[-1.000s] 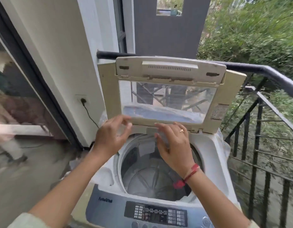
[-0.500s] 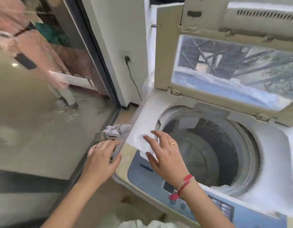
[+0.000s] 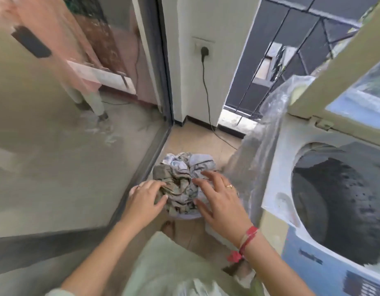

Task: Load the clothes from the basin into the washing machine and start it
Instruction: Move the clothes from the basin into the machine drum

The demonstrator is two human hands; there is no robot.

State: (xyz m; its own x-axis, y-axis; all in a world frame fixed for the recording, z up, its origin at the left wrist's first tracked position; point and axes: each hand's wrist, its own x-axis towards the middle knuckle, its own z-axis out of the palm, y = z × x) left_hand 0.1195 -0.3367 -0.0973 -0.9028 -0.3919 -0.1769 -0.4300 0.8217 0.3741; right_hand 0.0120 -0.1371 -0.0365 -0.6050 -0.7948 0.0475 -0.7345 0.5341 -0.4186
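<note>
Lying crumpled in a round, pale plastic basin (image 3: 186,216) on the tiled floor, the clothes (image 3: 180,178) form one wrinkled heap of grey, white and striped cloth. Two bare hands hang over it. The left hand (image 3: 145,200) has loosely spread fingers, tips at the cloth's edge. The right hand (image 3: 220,202) is splayed flat, gripping nothing. Just beside the basin stands one washing machine (image 3: 276,167), its lid (image 3: 334,67) raised and its round, speckled drum (image 3: 338,199) showing, with clear plastic sheeting (image 3: 266,129) draped down its side.
</note>
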